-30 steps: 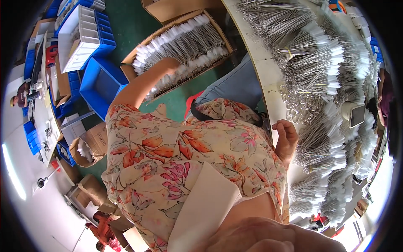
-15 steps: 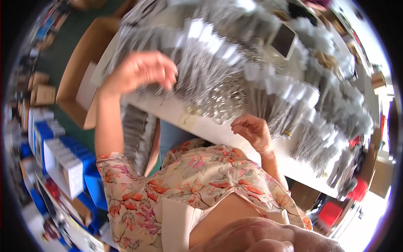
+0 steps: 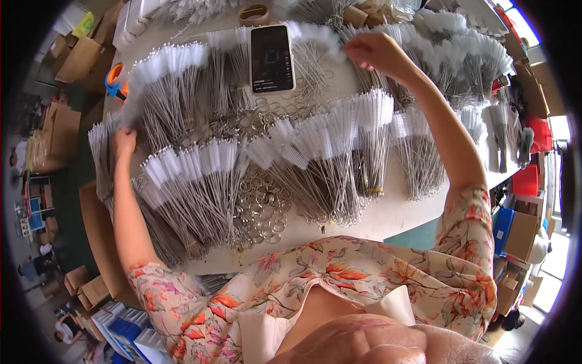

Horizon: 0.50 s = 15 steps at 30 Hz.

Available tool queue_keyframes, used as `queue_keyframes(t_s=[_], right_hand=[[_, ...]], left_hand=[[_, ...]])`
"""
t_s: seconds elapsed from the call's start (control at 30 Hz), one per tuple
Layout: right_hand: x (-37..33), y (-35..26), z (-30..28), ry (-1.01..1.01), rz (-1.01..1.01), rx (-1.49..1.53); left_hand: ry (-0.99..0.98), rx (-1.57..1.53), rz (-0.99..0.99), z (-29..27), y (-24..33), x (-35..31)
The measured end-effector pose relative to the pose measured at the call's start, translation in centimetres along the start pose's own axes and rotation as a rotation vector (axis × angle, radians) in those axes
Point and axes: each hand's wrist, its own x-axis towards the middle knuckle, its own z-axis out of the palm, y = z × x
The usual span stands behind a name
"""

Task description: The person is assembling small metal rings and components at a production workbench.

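At the table's left, my left hand point(image 3: 125, 141) is closed, with blurred grey bristles just above its fingers, seemingly a thin wire-stemmed brush. Beside it stand bundles of similar brushes point(image 3: 106, 151) with white bristle heads. My right hand point(image 3: 379, 53) reaches over the far right of the table. Its fingers are curled beside another row of brushes point(image 3: 418, 54); anything inside them is hidden. Fanned brush bundles point(image 3: 194, 194) lie at the near left, others point(image 3: 339, 158) in the middle. Between them is a heap of loose metal rings point(image 3: 260, 212).
A phone point(image 3: 271, 59) rests among the far brushes, behind which is a brown tape roll point(image 3: 253, 15). Orange-handled scissors point(image 3: 115, 82) lie at the left edge. A cardboard box point(image 3: 97, 236) stands beside the table's left side, with red bins point(image 3: 526, 180) off to the right.
The view has swung, bringing more of the table into sight. My left hand is now down among the left-hand brushes. My right hand has moved from the near edge to the far brushes.
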Motion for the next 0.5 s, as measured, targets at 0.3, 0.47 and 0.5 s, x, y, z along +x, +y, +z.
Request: queue_keyframes(t_s=[0.3, 0.47, 0.5], right_hand=[[12.4, 2.2, 8.1, -0.043, -0.033, -0.278], [10.9, 3.9, 5.7, 0.106, -0.054, -0.358], [10.7, 3.4, 5.0, 0.174, -0.136, -0.393]], left_hand=[[0.528, -0.908, -0.015, -7.1, 2.7, -5.4], [0.099, -0.777, 0.275, -6.3, 21.6, -9.5], [-0.114, -0.767, 0.261, -5.0, 24.0, -9.7]])
